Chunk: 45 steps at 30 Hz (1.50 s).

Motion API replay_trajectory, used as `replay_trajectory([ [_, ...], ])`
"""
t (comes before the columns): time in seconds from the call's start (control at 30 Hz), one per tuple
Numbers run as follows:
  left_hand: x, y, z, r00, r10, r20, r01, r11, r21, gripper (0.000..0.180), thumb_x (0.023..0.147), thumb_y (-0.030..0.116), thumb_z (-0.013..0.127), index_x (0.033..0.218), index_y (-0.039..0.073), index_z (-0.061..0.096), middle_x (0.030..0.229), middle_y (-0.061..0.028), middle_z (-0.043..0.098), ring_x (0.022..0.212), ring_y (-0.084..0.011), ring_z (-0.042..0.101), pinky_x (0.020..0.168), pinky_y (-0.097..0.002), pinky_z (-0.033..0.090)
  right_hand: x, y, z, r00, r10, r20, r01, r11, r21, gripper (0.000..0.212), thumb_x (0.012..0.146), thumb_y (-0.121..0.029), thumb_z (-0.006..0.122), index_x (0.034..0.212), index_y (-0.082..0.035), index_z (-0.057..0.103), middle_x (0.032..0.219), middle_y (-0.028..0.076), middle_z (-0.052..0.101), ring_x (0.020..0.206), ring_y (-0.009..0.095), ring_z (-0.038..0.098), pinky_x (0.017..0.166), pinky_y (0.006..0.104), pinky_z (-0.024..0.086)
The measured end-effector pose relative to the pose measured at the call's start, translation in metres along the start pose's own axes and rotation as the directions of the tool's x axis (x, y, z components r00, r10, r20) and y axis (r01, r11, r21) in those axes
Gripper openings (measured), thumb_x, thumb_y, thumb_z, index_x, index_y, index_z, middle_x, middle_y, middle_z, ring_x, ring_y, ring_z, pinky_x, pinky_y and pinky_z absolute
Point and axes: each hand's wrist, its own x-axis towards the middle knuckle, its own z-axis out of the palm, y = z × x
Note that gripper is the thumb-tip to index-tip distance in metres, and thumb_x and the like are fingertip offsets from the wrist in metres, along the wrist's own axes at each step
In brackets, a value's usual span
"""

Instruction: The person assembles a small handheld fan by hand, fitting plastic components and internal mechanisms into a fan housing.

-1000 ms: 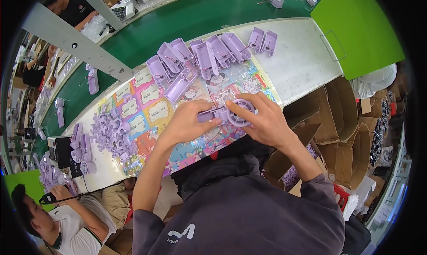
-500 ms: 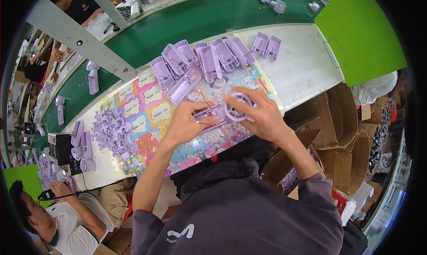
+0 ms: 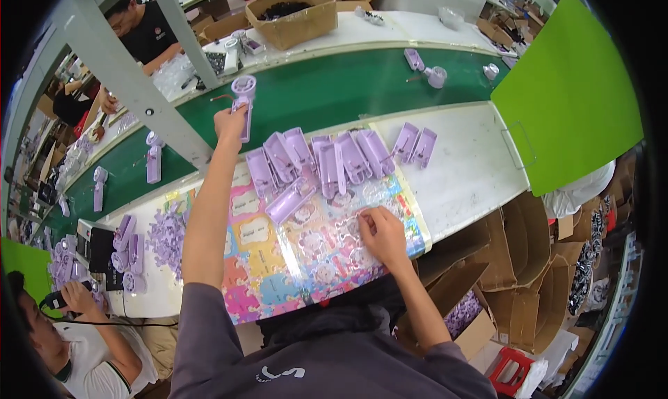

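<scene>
In the upper left of the frame, the person's left hand [image 3: 229, 123] is stretched out over the green belt [image 3: 313, 86], its grip closed on a purple housing [image 3: 244, 96]. The housing's round end points toward the top of the frame and its long trough-like body runs down past the fingers; whether it touches the belt cannot be told from this angle. A reddish wire [image 3: 221, 98] juts out loose to the left of the round end.

Careful handling would seem to favour a hold on the stiff body rather than the round end, firm but not hard enough to flex the thin walls, with the wire clear of the fingertips. The grey post [image 3: 142, 93] stands near on the left, so the wire is best turned away from it.

The left forearm [image 3: 205, 218] lies between a heap of small purple pieces [image 3: 167, 235] and the group of open housings [image 3: 341, 162] on the bench [image 3: 459, 155]; a raised elbow would probably spare both from a brush of the sleeve.

Right of centre, the right hand [image 3: 383, 235] is over the patterned mat [image 3: 257, 274], fingers curled and thumb near the forefinger. Its grip looks narrow; whether it pinches something small cannot be told.
</scene>
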Motion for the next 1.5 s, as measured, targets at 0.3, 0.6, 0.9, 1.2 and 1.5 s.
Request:
replay_trajectory([
  [0.3, 0.027, -0.043, 0.027, 0.994, -0.1, -0.052, 0.092, 0.986, -0.141, 0.033, 0.074, 0.005, 0.079, 0.104, -0.009, 0.071, 0.099, -0.0156, 0.072, 0.083, -0.0253, 0.068, 0.073, -0.0398, 0.052, 0.004, -0.001, -0.001, 0.998, 0.06, 0.012, -0.061, 0.998, 0.019, 0.009, 0.084, -0.005, 0.071, 0.092, -0.005, 0.067, 0.078, 0.009, 0.065, 0.065, 0.026, 0.067, 0.06, 0.0363, 0.053],
  [0.6, -0.123, -0.032, -0.045, 0.95, 0.3, -0.089, -0.312, 0.93, -0.193, 0.034, 0.088, -0.001, 0.065, 0.122, 0.0, 0.064, 0.111, -0.0087, 0.068, 0.093, -0.014, 0.064, 0.083, -0.0286, 0.051, 0.004, -0.003, 0.001, 0.999, 0.046, 0.013, -0.046, 0.999, 0.014, 0.009, 0.084, -0.004, 0.071, 0.092, -0.003, 0.066, 0.078, 0.011, 0.063, 0.065, 0.027, 0.064, 0.06, 0.0377, 0.051],
  [0.9, -0.19, -0.073, -0.074, 0.767, 0.625, 0.147, -0.603, 0.623, 0.498, 0.017, 0.086, 0.006, 0.063, 0.102, 0.006, 0.068, 0.093, -0.0124, 0.061, 0.083, -0.0356, 0.063, 0.07, -0.0435, 0.05, 0.004, 0.005, -0.003, 0.963, -0.26, 0.075, 0.268, 0.957, -0.111, 0.011, 0.08, -0.007, 0.072, 0.088, -0.005, 0.065, 0.079, 0.012, 0.061, 0.073, 0.032, 0.063, 0.064, 0.0412, 0.051],
  [1.2, -0.193, -0.067, -0.081, 0.732, 0.652, 0.196, -0.626, 0.532, 0.57, 0.018, 0.084, 0.004, 0.059, 0.101, 0.005, 0.066, 0.093, -0.0145, 0.059, 0.083, -0.038, 0.061, 0.072, -0.0467, 0.049, 0.132, 0.032, -0.078, 0.853, -0.43, -0.295, 0.326, 0.881, -0.342, 0.015, 0.073, 0.0, 0.073, 0.076, -0.007, 0.061, 0.063, 0.005, 0.055, 0.061, 0.027, 0.055, 0.056, 0.0388, 0.042],
  [1.5, -0.196, -0.065, -0.084, 0.799, 0.571, 0.188, -0.544, 0.555, 0.629, 0.023, 0.076, 0.005, 0.061, 0.099, 0.005, 0.065, 0.091, -0.014, 0.058, 0.08, -0.0365, 0.061, 0.068, -0.0458, 0.049, 0.341, 0.222, -0.066, 0.997, -0.062, -0.038, 0.014, 0.677, -0.736, 0.049, 0.078, -0.01, 0.069, 0.125, -0.003, 0.058, 0.115, 0.023, 0.062, 0.107, 0.04, 0.061, 0.095, 0.0478, 0.052],
])
